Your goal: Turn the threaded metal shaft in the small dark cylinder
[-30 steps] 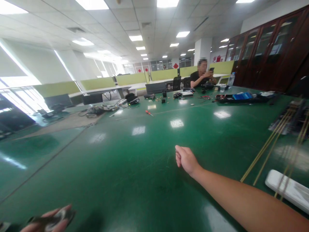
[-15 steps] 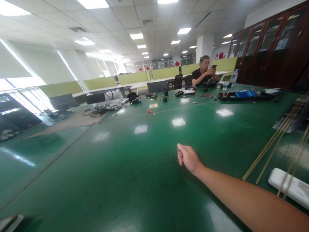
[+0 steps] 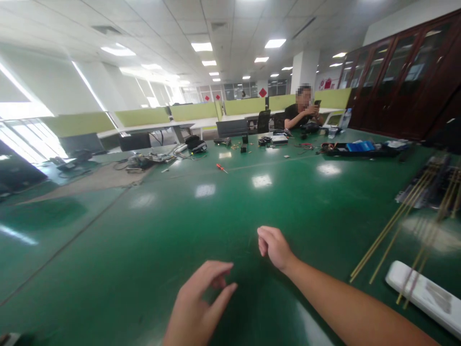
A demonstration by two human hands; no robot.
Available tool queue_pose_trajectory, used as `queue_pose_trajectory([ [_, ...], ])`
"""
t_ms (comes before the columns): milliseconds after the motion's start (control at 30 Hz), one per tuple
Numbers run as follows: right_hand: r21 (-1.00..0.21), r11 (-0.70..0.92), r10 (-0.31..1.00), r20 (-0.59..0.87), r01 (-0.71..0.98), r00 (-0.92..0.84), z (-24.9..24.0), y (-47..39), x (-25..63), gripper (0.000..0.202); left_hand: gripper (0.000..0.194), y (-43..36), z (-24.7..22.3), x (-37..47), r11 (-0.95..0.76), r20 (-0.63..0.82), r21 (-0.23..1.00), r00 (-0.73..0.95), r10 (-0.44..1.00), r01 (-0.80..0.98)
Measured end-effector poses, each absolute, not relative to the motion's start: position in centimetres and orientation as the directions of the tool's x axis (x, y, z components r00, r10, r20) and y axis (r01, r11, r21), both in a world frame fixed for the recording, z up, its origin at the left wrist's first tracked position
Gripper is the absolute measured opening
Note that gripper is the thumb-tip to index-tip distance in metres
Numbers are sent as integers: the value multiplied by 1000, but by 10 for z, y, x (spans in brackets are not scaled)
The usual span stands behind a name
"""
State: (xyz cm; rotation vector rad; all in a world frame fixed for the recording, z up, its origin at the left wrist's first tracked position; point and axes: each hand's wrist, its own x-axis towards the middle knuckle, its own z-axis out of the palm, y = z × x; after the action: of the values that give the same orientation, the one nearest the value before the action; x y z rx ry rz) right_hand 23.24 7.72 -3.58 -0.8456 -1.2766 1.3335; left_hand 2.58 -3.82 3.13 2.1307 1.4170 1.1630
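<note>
Low over the green table [image 3: 151, 250], my left hand [image 3: 201, 300] reaches in from the bottom edge. Its thumb and forefinger are apart, with nothing seen between them. My right hand [image 3: 273, 246] is a little farther forward and to the right, its fingers curled closed. Whatever it may hold is hidden inside the fingers. A gap separates the two hands. Right of my right forearm are thin yellowish sticks [image 3: 391, 228] and a white elongated object [image 3: 406, 283]. Farther ahead, a screwdriver [image 3: 220, 166] with an orange-red handle lies on the table.
A person [image 3: 301, 113] sits at the far side holding a phone. Small black items and cables [image 3: 144, 161] lie along the far edge. A black tray [image 3: 345, 151] with blue material is at the back right, near a plastic bottle [image 3: 346, 118].
My left hand has come into view from the bottom. My right hand appears slightly lower and farther left, still closed. The view has shifted a little to the right.
</note>
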Motion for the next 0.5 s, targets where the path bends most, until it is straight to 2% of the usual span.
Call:
queue_pose_trajectory([
  [67,-966,123,962,172,-226,-213,-36,76,233,46,37,3,28,53,-411,361,794,197,912,449],
  [100,-964,118,960,172,-238,-221,-35,76,233,45,41,21,24,64,-406,351,817,204,914,409],
  [233,-952,74,956,152,-296,-249,-35,75,233,43,23,57,8,88,-392,341,869,210,916,303],
  [500,-925,16,955,127,-379,-268,-37,81,233,51,31,62,4,110,-252,245,957,64,967,145],
])
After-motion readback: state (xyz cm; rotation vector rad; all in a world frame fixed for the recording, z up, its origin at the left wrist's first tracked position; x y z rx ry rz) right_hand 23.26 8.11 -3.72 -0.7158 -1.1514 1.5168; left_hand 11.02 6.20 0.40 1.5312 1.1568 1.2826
